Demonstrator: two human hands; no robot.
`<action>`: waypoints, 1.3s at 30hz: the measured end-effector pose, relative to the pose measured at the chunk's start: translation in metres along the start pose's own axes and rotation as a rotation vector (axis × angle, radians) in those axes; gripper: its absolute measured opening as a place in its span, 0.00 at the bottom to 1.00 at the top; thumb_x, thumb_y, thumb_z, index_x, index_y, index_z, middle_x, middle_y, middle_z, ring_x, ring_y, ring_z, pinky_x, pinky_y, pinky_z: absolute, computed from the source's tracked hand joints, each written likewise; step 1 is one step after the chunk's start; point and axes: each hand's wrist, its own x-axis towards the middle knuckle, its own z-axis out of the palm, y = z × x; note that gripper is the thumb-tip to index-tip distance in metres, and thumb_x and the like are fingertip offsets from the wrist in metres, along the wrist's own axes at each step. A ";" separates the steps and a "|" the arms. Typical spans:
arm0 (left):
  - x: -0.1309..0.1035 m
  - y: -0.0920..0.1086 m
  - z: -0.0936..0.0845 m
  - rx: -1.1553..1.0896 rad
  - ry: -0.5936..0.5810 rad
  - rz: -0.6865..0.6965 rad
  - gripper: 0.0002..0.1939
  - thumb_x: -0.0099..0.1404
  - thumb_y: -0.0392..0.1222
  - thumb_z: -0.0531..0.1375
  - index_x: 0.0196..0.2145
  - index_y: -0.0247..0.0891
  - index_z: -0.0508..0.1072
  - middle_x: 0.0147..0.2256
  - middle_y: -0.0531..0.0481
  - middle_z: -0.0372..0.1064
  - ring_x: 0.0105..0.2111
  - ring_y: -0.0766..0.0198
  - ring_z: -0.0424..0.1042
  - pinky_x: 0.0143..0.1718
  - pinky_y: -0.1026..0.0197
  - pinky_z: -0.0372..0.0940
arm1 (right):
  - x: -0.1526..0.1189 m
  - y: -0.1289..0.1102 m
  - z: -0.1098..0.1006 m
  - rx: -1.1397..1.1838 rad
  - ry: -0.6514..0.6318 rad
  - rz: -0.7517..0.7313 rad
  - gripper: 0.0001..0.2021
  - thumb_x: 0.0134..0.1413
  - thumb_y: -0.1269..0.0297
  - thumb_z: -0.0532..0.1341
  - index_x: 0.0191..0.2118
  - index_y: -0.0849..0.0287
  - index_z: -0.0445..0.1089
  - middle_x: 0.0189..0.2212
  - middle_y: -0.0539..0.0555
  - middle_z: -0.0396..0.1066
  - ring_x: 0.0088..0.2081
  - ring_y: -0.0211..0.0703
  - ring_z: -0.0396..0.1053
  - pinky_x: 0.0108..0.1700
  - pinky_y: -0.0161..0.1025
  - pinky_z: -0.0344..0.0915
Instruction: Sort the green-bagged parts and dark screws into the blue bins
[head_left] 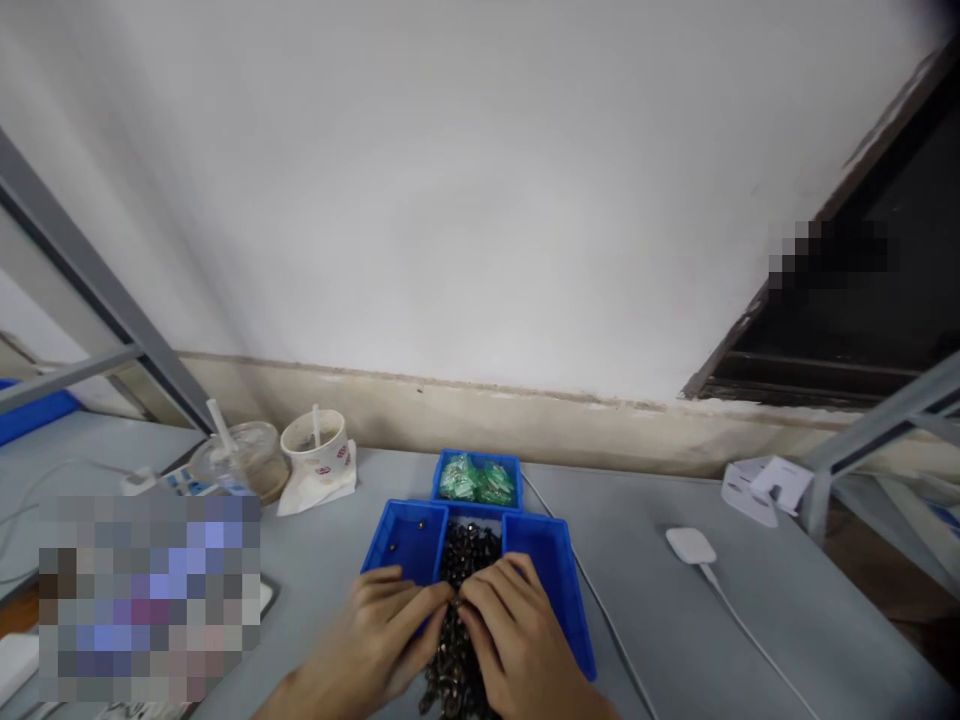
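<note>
Head view — left hand [386, 625] and right hand [517, 630] meet over a heap of small dark parts [456, 655]

Across the grey table [637, 620], the heap lies between the left blue tray [412, 560] and right blue tray [551, 560]. Behind sits a smaller blue tray [480, 455] of green pieces [478, 480]. Both hands' fingertips are pinched together at the heap — whether on a part, I cannot tell. Two tiny specks [421, 524] dot the left tray.
</note>
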 end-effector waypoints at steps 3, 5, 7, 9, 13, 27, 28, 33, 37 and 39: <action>0.009 -0.001 -0.003 0.003 -0.099 -0.008 0.11 0.76 0.35 0.49 0.50 0.38 0.68 0.27 0.53 0.75 0.24 0.66 0.74 0.37 0.61 0.69 | 0.000 0.000 -0.002 -0.056 0.006 -0.008 0.08 0.68 0.75 0.52 0.40 0.59 0.67 0.32 0.53 0.72 0.35 0.45 0.67 0.46 0.47 0.61; 0.016 -0.003 -0.005 0.016 -0.188 -0.006 0.10 0.77 0.36 0.47 0.46 0.39 0.68 0.25 0.54 0.73 0.23 0.65 0.72 0.34 0.62 0.68 | 0.000 0.000 -0.004 -0.119 0.015 -0.026 0.08 0.68 0.75 0.52 0.42 0.59 0.67 0.33 0.54 0.72 0.36 0.45 0.68 0.47 0.48 0.61; 0.023 -0.005 -0.007 0.019 -0.294 -0.005 0.10 0.77 0.37 0.46 0.41 0.39 0.66 0.25 0.54 0.71 0.24 0.64 0.72 0.32 0.62 0.66 | 0.001 0.001 -0.006 -0.178 0.020 -0.045 0.08 0.68 0.75 0.52 0.43 0.59 0.68 0.34 0.55 0.73 0.38 0.46 0.69 0.48 0.48 0.61; 0.028 -0.008 -0.006 0.014 -0.313 -0.007 0.12 0.78 0.37 0.45 0.39 0.39 0.66 0.26 0.53 0.71 0.26 0.63 0.71 0.30 0.61 0.64 | 0.001 0.003 -0.007 -0.219 0.012 -0.069 0.09 0.68 0.75 0.52 0.42 0.59 0.69 0.35 0.55 0.74 0.38 0.46 0.69 0.49 0.49 0.60; 0.029 -0.009 -0.002 -0.023 -0.268 0.008 0.11 0.76 0.37 0.48 0.37 0.38 0.67 0.29 0.50 0.70 0.29 0.62 0.71 0.33 0.60 0.65 | -0.001 0.007 -0.006 -0.275 0.001 -0.089 0.09 0.69 0.74 0.53 0.43 0.60 0.69 0.36 0.56 0.75 0.39 0.46 0.70 0.50 0.50 0.61; 0.005 -0.009 -0.005 0.123 -0.034 0.148 0.09 0.75 0.38 0.54 0.42 0.35 0.74 0.33 0.49 0.74 0.36 0.61 0.71 0.41 0.57 0.62 | -0.006 0.005 -0.002 -0.290 -0.055 -0.164 0.10 0.72 0.70 0.52 0.44 0.60 0.71 0.37 0.56 0.76 0.40 0.45 0.70 0.50 0.48 0.61; 0.004 -0.009 -0.006 0.121 -0.025 0.152 0.09 0.75 0.38 0.54 0.42 0.36 0.74 0.33 0.49 0.74 0.36 0.61 0.71 0.40 0.57 0.62 | -0.006 0.004 -0.002 -0.292 -0.048 -0.173 0.10 0.72 0.70 0.52 0.44 0.60 0.71 0.37 0.56 0.76 0.40 0.44 0.70 0.50 0.47 0.61; 0.000 -0.010 -0.002 0.103 0.036 0.137 0.10 0.75 0.39 0.54 0.41 0.36 0.74 0.28 0.51 0.73 0.30 0.65 0.72 0.35 0.60 0.62 | -0.007 0.003 -0.001 -0.317 -0.019 -0.202 0.10 0.72 0.71 0.52 0.44 0.62 0.71 0.36 0.55 0.77 0.39 0.44 0.70 0.49 0.47 0.60; -0.002 -0.010 0.000 0.082 0.047 0.149 0.10 0.75 0.39 0.54 0.41 0.35 0.74 0.26 0.52 0.72 0.25 0.66 0.71 0.32 0.62 0.63 | -0.008 0.004 -0.003 -0.322 -0.026 -0.205 0.10 0.73 0.71 0.52 0.44 0.61 0.71 0.36 0.54 0.77 0.39 0.43 0.69 0.49 0.46 0.60; -0.001 -0.010 0.000 0.078 0.044 0.154 0.09 0.75 0.39 0.54 0.41 0.35 0.74 0.25 0.51 0.72 0.25 0.66 0.71 0.31 0.62 0.63 | -0.008 0.004 -0.004 -0.326 -0.027 -0.207 0.10 0.73 0.71 0.52 0.43 0.62 0.71 0.35 0.54 0.76 0.38 0.43 0.69 0.48 0.46 0.60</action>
